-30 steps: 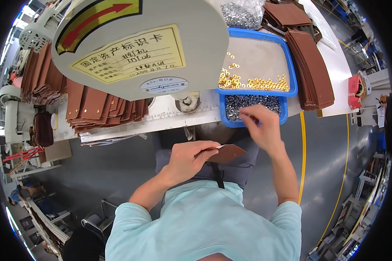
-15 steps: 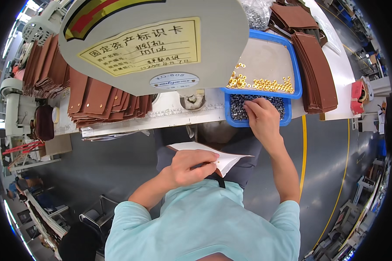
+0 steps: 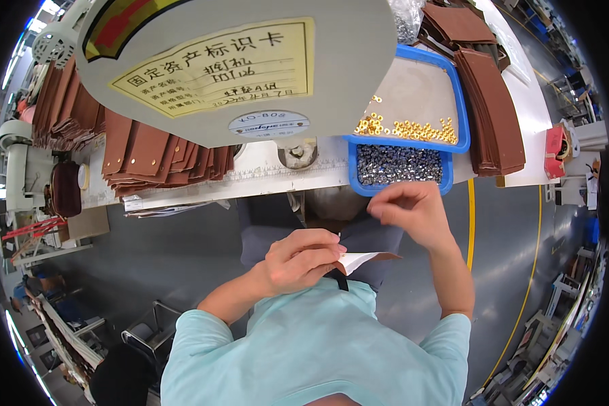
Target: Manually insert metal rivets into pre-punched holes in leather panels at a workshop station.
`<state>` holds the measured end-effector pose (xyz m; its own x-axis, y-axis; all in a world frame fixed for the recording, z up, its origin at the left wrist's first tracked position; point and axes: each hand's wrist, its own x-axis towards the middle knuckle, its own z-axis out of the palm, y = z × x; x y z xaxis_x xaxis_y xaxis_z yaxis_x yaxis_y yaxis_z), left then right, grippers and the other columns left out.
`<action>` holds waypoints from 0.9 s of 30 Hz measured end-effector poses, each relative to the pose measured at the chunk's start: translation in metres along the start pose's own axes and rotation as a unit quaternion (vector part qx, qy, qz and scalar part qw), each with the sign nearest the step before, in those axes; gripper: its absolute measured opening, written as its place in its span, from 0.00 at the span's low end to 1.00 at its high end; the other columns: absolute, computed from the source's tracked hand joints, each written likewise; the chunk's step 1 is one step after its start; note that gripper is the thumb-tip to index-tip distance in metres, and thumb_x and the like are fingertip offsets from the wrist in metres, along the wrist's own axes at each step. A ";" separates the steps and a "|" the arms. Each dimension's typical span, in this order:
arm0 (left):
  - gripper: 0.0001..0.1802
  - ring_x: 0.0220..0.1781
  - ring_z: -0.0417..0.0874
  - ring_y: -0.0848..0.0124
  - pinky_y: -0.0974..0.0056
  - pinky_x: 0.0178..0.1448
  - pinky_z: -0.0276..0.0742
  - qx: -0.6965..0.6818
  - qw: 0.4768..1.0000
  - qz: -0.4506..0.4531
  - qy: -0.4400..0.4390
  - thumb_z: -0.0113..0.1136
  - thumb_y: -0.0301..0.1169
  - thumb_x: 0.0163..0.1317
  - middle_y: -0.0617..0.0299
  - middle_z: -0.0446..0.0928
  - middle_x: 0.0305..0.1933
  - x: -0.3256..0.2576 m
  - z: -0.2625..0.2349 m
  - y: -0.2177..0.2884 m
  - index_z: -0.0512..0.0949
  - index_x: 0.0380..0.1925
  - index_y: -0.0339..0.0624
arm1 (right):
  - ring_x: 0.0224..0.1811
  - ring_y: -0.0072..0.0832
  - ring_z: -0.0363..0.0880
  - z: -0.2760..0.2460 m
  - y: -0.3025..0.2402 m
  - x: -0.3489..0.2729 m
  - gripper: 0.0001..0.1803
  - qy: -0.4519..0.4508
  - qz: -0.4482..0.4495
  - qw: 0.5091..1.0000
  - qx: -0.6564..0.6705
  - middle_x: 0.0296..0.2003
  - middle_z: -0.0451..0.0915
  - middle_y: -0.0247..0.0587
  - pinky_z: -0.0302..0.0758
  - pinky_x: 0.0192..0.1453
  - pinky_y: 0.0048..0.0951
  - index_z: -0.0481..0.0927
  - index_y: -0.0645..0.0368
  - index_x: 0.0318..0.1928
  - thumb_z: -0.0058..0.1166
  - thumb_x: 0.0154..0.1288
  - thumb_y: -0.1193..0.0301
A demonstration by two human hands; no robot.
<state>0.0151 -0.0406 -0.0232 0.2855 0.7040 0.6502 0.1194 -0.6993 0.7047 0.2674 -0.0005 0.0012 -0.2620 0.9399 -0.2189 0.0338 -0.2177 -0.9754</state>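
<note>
My left hand [image 3: 298, 260] grips a brown leather piece with a white underside [image 3: 361, 260], held over my lap. Much of that piece is hidden under the fingers and seen nearly edge-on. My right hand [image 3: 416, 211] hovers just in front of the lower blue tray [image 3: 358, 185], its thumb and fingers pinched together; whatever lies between them is too small or hidden to make out. Small dark metal fasteners [image 3: 400, 164] fill that tray. Behind it, a larger blue tray [image 3: 462, 108] has gold ring-shaped fasteners [image 3: 423, 130] along its near side.
A large pale machine head [image 3: 243, 74] rises over the white bench [image 3: 264, 179]. Brown leather pieces are stacked at left [image 3: 162, 159] and right [image 3: 490, 115] of it. A clear bag [image 3: 406, 20] lies behind the trays. Yellow lines [image 3: 471, 223] mark the grey floor.
My right hand has come out of the dark fasteners and moved back toward me, still pinched. The leather piece in my left hand has tilted, showing less of its white side.
</note>
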 end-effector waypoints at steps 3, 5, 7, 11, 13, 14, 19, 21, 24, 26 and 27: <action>0.18 0.38 0.89 0.65 0.66 0.37 0.89 0.002 0.999 0.030 -0.017 0.78 0.15 0.42 0.55 0.84 0.41 0.002 -0.001 -0.002 0.84 0.35 0.37 | 0.34 0.17 0.83 0.007 -0.027 -0.006 0.05 -0.162 0.082 0.983 0.020 0.34 0.88 0.33 0.79 0.38 0.21 0.90 0.63 0.41 0.69 0.65 0.77; 0.17 0.37 0.89 0.64 0.66 0.35 0.88 0.001 0.996 0.066 -0.063 0.78 0.17 0.44 0.54 0.84 0.39 0.004 -0.009 -0.008 0.83 0.35 0.37 | 0.35 0.17 0.83 0.011 -0.027 -0.006 0.06 -0.193 0.091 0.976 0.051 0.34 0.87 0.33 0.79 0.40 0.21 0.90 0.63 0.42 0.69 0.65 0.77; 0.12 0.34 0.89 0.62 0.67 0.31 0.85 0.016 0.988 0.124 -0.090 0.74 0.21 0.47 0.55 0.84 0.35 0.006 -0.009 -0.012 0.83 0.34 0.37 | 0.38 0.16 0.82 0.016 -0.030 -0.005 0.06 -0.234 0.140 0.957 0.097 0.35 0.87 0.33 0.78 0.45 0.21 0.90 0.63 0.42 0.69 0.65 0.76; 0.11 0.33 0.87 0.68 0.68 0.31 0.83 0.056 0.983 0.157 -0.072 0.70 0.24 0.44 0.59 0.82 0.34 0.011 -0.009 -0.010 0.83 0.31 0.39 | 0.37 0.17 0.82 0.022 -0.025 -0.002 0.06 -0.265 0.191 0.940 0.101 0.35 0.87 0.34 0.79 0.44 0.21 0.90 0.64 0.41 0.70 0.65 0.75; 0.10 0.32 0.87 0.71 0.70 0.30 0.81 0.091 0.980 0.166 -0.066 0.69 0.25 0.43 0.63 0.81 0.34 0.011 -0.009 -0.008 0.83 0.29 0.42 | 0.33 0.16 0.81 0.026 -0.025 -0.001 0.06 -0.243 0.255 0.929 0.113 0.33 0.87 0.34 0.77 0.37 0.20 0.90 0.64 0.39 0.71 0.64 0.75; 0.10 0.32 0.87 0.71 0.70 0.30 0.81 0.091 0.980 0.165 -0.066 0.69 0.25 0.43 0.63 0.81 0.34 0.011 -0.010 -0.008 0.83 0.29 0.42 | 0.33 0.16 0.81 0.026 -0.021 0.000 0.06 -0.243 0.255 0.929 0.113 0.33 0.87 0.34 0.77 0.37 0.20 0.90 0.64 0.39 0.71 0.64 0.75; 0.09 0.32 0.87 0.71 0.71 0.30 0.81 0.102 0.978 0.169 -0.065 0.69 0.25 0.42 0.65 0.81 0.33 0.009 -0.010 -0.008 0.83 0.28 0.43 | 0.33 0.18 0.81 0.023 -0.009 0.002 0.05 -0.247 0.322 0.900 0.158 0.33 0.87 0.35 0.73 0.35 0.20 0.90 0.65 0.37 0.70 0.59 0.82; 0.09 0.32 0.87 0.71 0.71 0.30 0.81 0.098 0.979 0.164 -0.067 0.69 0.26 0.42 0.65 0.81 0.33 0.010 -0.012 -0.008 0.83 0.28 0.43 | 0.33 0.18 0.81 0.025 -0.008 0.000 0.05 -0.241 0.317 0.902 0.166 0.33 0.87 0.35 0.73 0.35 0.20 0.90 0.65 0.37 0.70 0.59 0.82; 0.10 0.32 0.87 0.71 0.71 0.30 0.81 0.095 0.979 0.163 -0.072 0.70 0.26 0.41 0.64 0.82 0.33 0.010 -0.012 -0.008 0.83 0.28 0.43 | 0.33 0.18 0.82 0.025 -0.008 -0.002 0.05 -0.232 0.314 0.904 0.175 0.33 0.88 0.36 0.73 0.35 0.20 0.90 0.65 0.37 0.69 0.60 0.82; 0.10 0.32 0.87 0.71 0.70 0.30 0.81 0.096 0.978 0.168 -0.074 0.70 0.27 0.41 0.64 0.82 0.33 0.009 -0.012 -0.008 0.83 0.28 0.42 | 0.34 0.18 0.82 0.026 -0.007 -0.003 0.05 -0.231 0.316 0.904 0.174 0.33 0.88 0.36 0.73 0.35 0.20 0.90 0.65 0.38 0.69 0.60 0.81; 0.10 0.32 0.87 0.70 0.70 0.30 0.81 0.097 0.979 0.165 -0.077 0.70 0.27 0.42 0.64 0.82 0.33 0.010 -0.012 -0.008 0.83 0.28 0.42 | 0.34 0.18 0.82 0.026 -0.007 -0.003 0.04 -0.228 0.323 0.902 0.175 0.34 0.88 0.36 0.73 0.35 0.20 0.89 0.65 0.37 0.69 0.61 0.81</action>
<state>0.0054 -0.0266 -0.0194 0.4766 0.4192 0.7727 0.1701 -0.9063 0.3868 0.2427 -0.0084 0.0091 -0.6690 0.3978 -0.6279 0.0370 -0.8258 -0.5627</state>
